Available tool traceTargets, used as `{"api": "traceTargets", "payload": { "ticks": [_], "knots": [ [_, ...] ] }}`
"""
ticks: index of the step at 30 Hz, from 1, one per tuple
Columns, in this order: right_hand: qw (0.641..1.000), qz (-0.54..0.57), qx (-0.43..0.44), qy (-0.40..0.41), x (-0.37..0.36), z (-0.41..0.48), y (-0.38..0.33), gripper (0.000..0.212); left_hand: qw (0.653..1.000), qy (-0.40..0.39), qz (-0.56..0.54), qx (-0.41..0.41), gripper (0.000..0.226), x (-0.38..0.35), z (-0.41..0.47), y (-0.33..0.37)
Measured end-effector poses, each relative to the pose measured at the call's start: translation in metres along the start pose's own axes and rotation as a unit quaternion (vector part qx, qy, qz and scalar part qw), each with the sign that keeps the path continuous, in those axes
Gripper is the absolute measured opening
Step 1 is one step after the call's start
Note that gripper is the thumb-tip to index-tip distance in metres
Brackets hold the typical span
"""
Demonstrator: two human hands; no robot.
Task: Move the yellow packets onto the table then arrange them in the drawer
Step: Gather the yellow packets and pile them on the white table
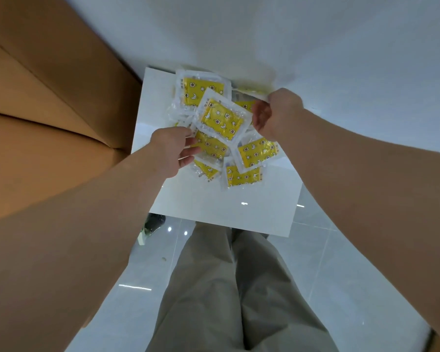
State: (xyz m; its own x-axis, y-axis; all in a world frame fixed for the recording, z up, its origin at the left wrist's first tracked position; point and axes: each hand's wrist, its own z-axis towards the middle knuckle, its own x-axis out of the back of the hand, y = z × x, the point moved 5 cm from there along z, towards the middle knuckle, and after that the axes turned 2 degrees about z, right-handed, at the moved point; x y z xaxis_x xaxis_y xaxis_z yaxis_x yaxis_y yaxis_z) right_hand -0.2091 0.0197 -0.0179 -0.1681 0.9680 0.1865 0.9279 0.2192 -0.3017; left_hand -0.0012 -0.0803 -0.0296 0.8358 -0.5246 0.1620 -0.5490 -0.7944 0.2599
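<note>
Several yellow packets with star and moon prints, sealed in clear plastic, lie in a loose heap on a small white surface (214, 207). My left hand (172, 152) pinches the lower left corner of the topmost packet (221, 119), which sits tilted above the heap. My right hand (277, 113) is at the heap's right side, its fingers curled round the edge of a blurred packet (250, 92) by the wall. Other packets (257, 151) lie flat below and between my hands. No drawer opening is visible.
Large brown cardboard boxes (48, 102) stand against the surface's left side. A white wall (290, 41) rises right behind it. Below are glossy grey floor tiles (142, 275), my grey trousers (239, 288) and a dark object (154, 222) on the floor.
</note>
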Motion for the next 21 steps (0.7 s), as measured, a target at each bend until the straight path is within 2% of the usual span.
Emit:
{"api": "traceTargets", "payload": {
  "ticks": [3,5,7,8,10,12,14,16,19,21],
  "knots": [
    [0.997,-0.068,0.026,-0.002,0.018,-0.004,0.016,0.024,0.999,0.033,0.007,-0.012,0.011,0.003,0.001,0.002],
    [0.989,-0.139,0.035,0.019,0.036,0.000,0.032,0.020,0.992,0.074,0.081,-0.066,0.005,0.005,0.009,0.009],
    [0.977,-0.208,0.036,0.042,0.054,0.008,0.046,0.016,0.960,0.151,0.200,-0.127,0.029,0.006,0.015,0.021],
    [0.969,-0.240,0.039,0.047,0.061,0.012,0.051,0.015,0.944,0.186,0.224,-0.158,0.044,0.006,0.012,0.029],
    [0.954,-0.292,0.048,0.046,0.069,0.022,0.058,0.025,0.927,0.205,0.240,-0.204,0.070,0.002,0.008,0.043],
    [0.945,-0.315,0.046,0.077,0.072,0.026,0.062,0.034,0.904,0.199,0.298,-0.235,0.093,-0.009,0.010,0.054],
    [0.941,-0.319,0.034,0.112,0.073,0.026,0.063,0.046,0.881,0.177,0.354,-0.260,0.113,-0.022,0.013,0.063],
    [0.952,-0.279,0.012,0.127,0.070,0.026,0.065,0.063,0.871,0.161,0.379,-0.266,0.128,-0.029,0.020,0.066],
    [0.976,-0.187,-0.026,0.106,0.063,0.025,0.069,0.069,0.871,0.141,0.397,-0.253,0.135,-0.036,0.030,0.064],
    [0.981,-0.171,-0.034,0.083,0.061,0.025,0.073,0.070,0.871,0.147,0.404,-0.237,0.138,-0.036,0.033,0.064]
  ]
}}
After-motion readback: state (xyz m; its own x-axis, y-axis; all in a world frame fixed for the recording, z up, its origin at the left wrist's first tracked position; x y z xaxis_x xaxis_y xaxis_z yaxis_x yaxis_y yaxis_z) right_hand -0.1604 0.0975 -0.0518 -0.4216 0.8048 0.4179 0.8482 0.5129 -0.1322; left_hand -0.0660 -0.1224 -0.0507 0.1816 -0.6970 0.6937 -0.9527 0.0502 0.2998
